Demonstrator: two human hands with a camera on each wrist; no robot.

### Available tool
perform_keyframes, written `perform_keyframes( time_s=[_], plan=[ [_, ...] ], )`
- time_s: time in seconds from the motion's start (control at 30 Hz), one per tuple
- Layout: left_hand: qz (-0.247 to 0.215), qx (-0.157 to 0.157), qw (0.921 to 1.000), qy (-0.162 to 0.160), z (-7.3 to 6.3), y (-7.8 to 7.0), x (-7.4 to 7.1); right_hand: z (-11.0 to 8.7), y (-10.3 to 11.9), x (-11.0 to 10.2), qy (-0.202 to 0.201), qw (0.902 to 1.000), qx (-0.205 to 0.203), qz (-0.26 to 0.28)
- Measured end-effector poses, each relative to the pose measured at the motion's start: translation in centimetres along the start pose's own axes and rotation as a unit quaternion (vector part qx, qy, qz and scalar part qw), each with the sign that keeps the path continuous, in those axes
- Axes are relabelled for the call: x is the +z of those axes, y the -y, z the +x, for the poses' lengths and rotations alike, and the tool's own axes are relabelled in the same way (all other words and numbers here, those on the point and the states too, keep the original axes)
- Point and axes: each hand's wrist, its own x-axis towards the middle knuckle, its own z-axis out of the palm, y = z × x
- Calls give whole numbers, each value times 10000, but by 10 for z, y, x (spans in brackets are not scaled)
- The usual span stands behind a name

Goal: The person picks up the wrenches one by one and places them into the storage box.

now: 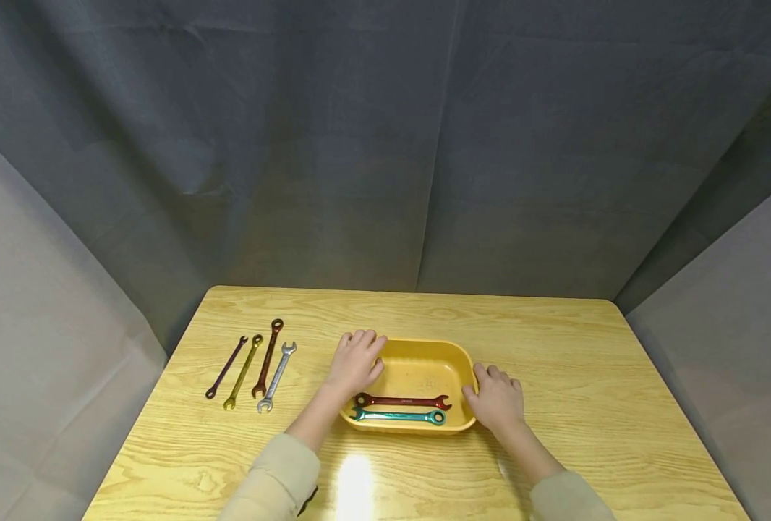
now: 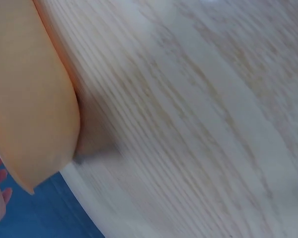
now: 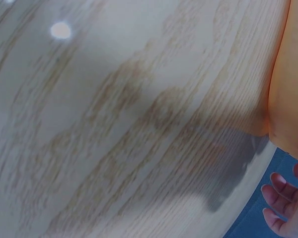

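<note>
A yellow plastic basin (image 1: pixel 427 349) sits at the middle of the table, between both hands. My left hand (image 1: pixel 353 365) holds its left rim, the thumb reaching over the inside edge. On the opposite side, my right hand (image 1: pixel 499 398) has its thumb over the right rim and its other fingers outside. Inside the basin lie a dark red combination wrench (image 1: pixel 405 401) and a teal one (image 1: pixel 395 416), roughly parallel near the front wall. Both wrist views show the basin's outer wall (image 2: pixel 35 94) and some fingertips (image 3: pixel 280 191) beside it.
Left of the basin, several wrenches lie side by side on the wooden table (image 1: pixel 587 383): a purple one (image 1: pixel 226 367), a gold one (image 1: pixel 243 372), a dark red one (image 1: pixel 267 359) and a silver one (image 1: pixel 277 378). A grey curtain (image 1: pixel 359 181) hangs behind the table.
</note>
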Motion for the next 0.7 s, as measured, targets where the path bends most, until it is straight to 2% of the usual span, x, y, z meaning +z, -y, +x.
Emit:
perform_keyframes(
  time_s=[0.13, 0.3, 0.7],
  plan=[
    [20, -348, 9990, -262, -4, 8, 0, 0, 0, 0, -31, 10000, -14, -5],
    [102, -608, 9966, -539, -10, 15, 2, 0, -1, 0, -23, 10000, -28, -23],
    [-94, -1161, 9897, -830, -21, 27, 6, -1, 0, -2, 5, 10000, -21, -18]
  ],
)
